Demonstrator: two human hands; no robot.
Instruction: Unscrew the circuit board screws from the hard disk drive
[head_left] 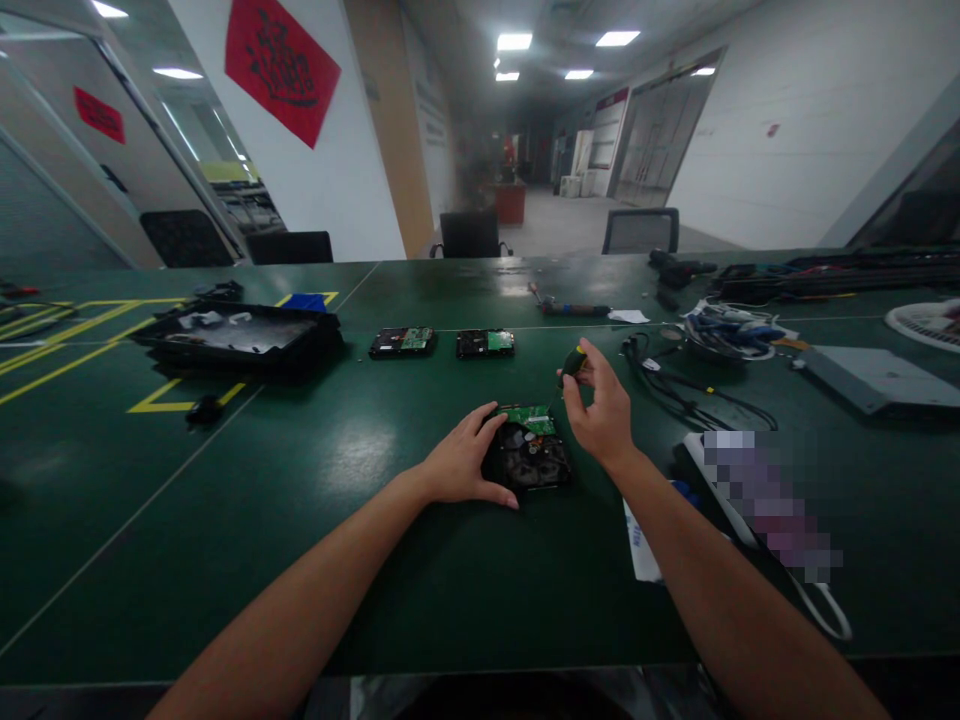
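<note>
A black hard drive with a green circuit board lies on the green table in front of me. My left hand grips its left side, thumb along the near edge and fingers over the far corner. My right hand is closed round a small screwdriver with a black and yellow handle, held upright just right of the drive, its tip pointing down at the circuit board.
Two more hard drives lie farther back. A black tray sits at the left. Cables, a wire bundle, a grey flat box and another screwdriver lie on the right. Chairs stand behind the table.
</note>
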